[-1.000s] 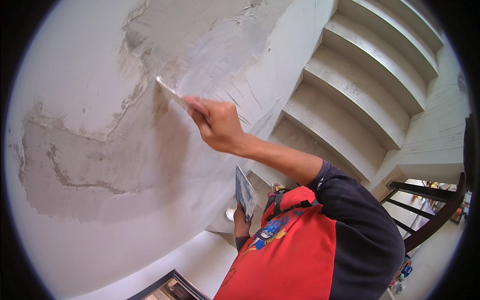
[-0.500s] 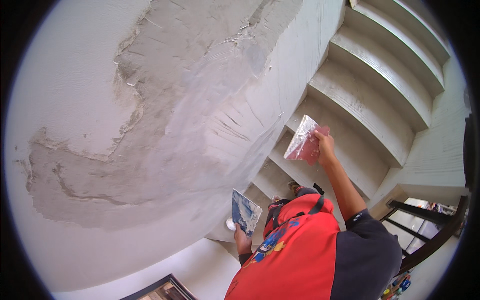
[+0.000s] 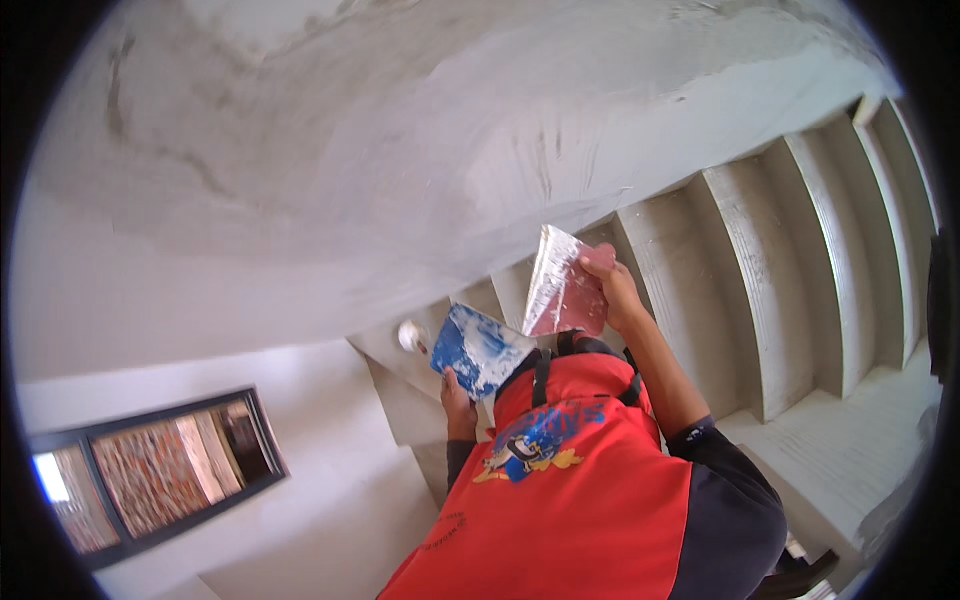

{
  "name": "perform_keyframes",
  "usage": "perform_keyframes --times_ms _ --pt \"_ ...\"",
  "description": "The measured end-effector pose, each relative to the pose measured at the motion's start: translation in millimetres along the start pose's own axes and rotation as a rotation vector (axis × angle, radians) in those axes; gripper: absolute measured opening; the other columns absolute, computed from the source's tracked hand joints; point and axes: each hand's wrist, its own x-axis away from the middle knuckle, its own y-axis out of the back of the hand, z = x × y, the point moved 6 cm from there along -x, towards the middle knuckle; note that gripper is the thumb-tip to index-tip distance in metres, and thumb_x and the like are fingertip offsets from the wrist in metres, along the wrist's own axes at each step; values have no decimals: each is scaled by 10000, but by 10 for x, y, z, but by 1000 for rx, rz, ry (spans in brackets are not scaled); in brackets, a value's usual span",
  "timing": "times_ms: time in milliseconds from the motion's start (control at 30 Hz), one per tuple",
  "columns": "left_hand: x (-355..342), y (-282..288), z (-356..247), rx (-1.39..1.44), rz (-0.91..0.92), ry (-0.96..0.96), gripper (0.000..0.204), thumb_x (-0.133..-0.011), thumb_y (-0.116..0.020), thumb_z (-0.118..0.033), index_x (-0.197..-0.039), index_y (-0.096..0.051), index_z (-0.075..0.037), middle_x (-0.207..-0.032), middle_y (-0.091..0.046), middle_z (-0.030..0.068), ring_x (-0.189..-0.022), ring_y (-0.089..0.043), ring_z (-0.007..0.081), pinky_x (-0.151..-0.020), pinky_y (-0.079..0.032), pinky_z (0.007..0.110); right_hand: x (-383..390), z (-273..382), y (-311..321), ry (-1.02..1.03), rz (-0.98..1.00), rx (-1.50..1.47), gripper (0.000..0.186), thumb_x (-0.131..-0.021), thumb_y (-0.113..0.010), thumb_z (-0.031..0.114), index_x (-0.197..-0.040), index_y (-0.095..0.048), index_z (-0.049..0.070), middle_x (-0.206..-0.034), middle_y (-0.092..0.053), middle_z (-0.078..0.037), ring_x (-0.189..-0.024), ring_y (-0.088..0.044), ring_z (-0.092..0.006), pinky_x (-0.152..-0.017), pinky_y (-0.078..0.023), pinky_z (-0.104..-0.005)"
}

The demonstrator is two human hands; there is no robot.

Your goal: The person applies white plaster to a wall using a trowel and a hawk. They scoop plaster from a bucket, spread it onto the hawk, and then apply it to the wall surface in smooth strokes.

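Right hand [image 3: 616, 289]: grasping dull-red, flat, plastic-looking spreader [image 3: 573, 297], white-smeared edge facing left, its line near upright
Left hand [image 3: 458, 405]: gripping blue, flat, four-sided board [image 3: 449, 347] by lower-left edge
Whitish paste [image 3: 496, 341]: toward board's right corner, left of spreader
Spreader-board gap: corners adjacent, contact unclear
Nearer paste: left hand

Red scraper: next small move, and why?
Probably wipe the red scraper across the blue board. The right hand holds the scraper close beside the board, which the left hand grips; white paste lies on the board and also smears the scraper's blade, so a wipe could even the load.
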Motion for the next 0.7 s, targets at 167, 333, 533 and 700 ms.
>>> perform_keyframes --times_ms 167,333,533,700 --pt "352 194 7 65 -215 22 450 -953 -441 -377 -1260 -439 -48 -1129 -567 75 -979 -592 190 -769 -523 340 -101 -67 -351 -95 133 140 154 -823 -628 92 -929 -598 -16 -823 -634 -76 -692 -622 -163 -628 -516 -302" --pt "653 175 334 143 -408 22 435 -949 -441 -391 -1232 -469 -62 -1114 -571 61 -931 -596 168 -742 -522 331 -499 -123 -370 -167 269 306 156 -806 -631 79 -907 -611 -39 -810 -632 -78 -650 -606 -152 -583 -485 -268" --pt "385 -212 118 182 -609 -116 354 -978 -414 -265 -1086 -534 50 -978 -614 84 -842 -590 139 -776 -472 270 -1211 119 -886 48 517 799 175 -838 -606 132 -947 -635 -2 -771 -607 -18 -659 -545 -90 -609 -456 -266" --pt "-54 -484 -406 272 -590 -185 321 -977 -408 -241 -1048 -550 38 -925 -625 73 -776 -595 130 -718 -482 269 -1038 240 -2125 585 1041 1036 181 -832 -583 51 -999 -636 9 -872 -668 -81 -723 -628 -195 -645 -489 -297"
